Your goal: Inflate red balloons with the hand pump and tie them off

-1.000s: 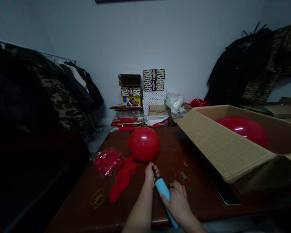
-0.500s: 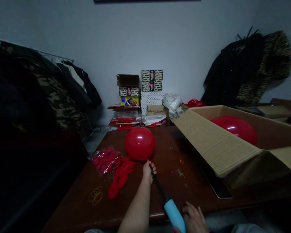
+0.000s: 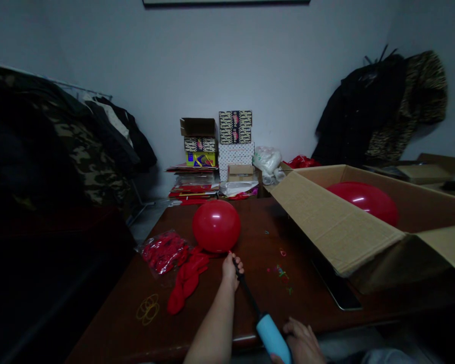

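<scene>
An inflated red balloon (image 3: 216,225) rests on the dark table, its neck pointing toward me. My left hand (image 3: 232,269) is closed around the black nozzle end of a hand balloon pump (image 3: 273,336), right at the balloon's neck. At the bottom edge, my right hand (image 3: 303,339) is on the pump's light-blue body; its thumb shows on the near left side and its fingers on the right. The lower end of the pump is out of frame. Left of the balloon lie flat red balloons (image 3: 185,285) and a clear bag of small red items (image 3: 166,252).
An open cardboard box (image 3: 337,217) with a large red balloon (image 3: 364,201) in it stands at the right. A dark flat device (image 3: 339,290) lies beneath its edge. Yellow rubber bands (image 3: 148,309) and small coloured bands (image 3: 281,272) lie on the table (image 3: 117,328). Boxes (image 3: 235,151) are stacked behind.
The whole view has shifted slightly. Both hands keep their places on the pump, and the balloon looks about the same size.
</scene>
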### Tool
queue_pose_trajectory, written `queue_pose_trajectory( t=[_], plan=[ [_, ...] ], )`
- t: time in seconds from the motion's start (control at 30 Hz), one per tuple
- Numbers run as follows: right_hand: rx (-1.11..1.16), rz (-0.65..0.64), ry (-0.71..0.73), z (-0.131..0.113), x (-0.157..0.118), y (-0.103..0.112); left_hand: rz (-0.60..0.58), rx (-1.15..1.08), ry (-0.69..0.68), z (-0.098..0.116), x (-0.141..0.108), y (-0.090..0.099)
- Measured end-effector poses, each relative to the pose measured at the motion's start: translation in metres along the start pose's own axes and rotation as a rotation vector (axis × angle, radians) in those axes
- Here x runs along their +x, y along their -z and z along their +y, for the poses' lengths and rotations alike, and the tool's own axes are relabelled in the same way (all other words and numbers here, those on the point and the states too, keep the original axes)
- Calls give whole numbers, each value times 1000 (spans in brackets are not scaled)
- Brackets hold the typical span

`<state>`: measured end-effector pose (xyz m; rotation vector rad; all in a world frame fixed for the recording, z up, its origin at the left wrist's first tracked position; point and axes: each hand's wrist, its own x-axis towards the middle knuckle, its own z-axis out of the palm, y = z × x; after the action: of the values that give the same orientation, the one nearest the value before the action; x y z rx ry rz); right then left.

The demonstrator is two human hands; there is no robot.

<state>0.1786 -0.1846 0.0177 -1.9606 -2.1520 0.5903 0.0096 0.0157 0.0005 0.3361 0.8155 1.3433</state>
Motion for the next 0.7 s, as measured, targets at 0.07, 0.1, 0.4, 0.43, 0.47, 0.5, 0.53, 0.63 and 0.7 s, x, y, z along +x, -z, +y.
queue_pose_trajectory(
  t=[0.07, 0.1, 0.4, 0.43, 0.47, 0.5, 0.53, 0.63, 0.7],
  plan=[
    [12, 6, 11, -9, 10, 3, -11, -9, 0, -1, 0, 1],
    [12, 22, 7, -14, 16, 6, -16, -14, 0, -1, 0, 2],
    [9, 165, -36, -66, 79, 24, -39, -45, 25, 3, 2, 4],
    [6, 171, -37, -67, 81, 22, -38, -41, 36, 4, 2, 4],
    [2, 172, -38, -66, 82, 20, -37, -33, 44, 4, 1, 3],
    [-2, 169, -41, -66, 81, 18, -37, -21, 46, 4, 1, 3],
    [-5, 165, -44, -64, 79, 17, -37, -8, 40, 4, 0, 2],
    [-18, 154, -50, -62, 72, 16, -34, 16, 0, 1, -1, 1],
    [-27, 153, -48, -61, 66, 17, -23, 24, -12, -1, -2, 1]
  ],
)
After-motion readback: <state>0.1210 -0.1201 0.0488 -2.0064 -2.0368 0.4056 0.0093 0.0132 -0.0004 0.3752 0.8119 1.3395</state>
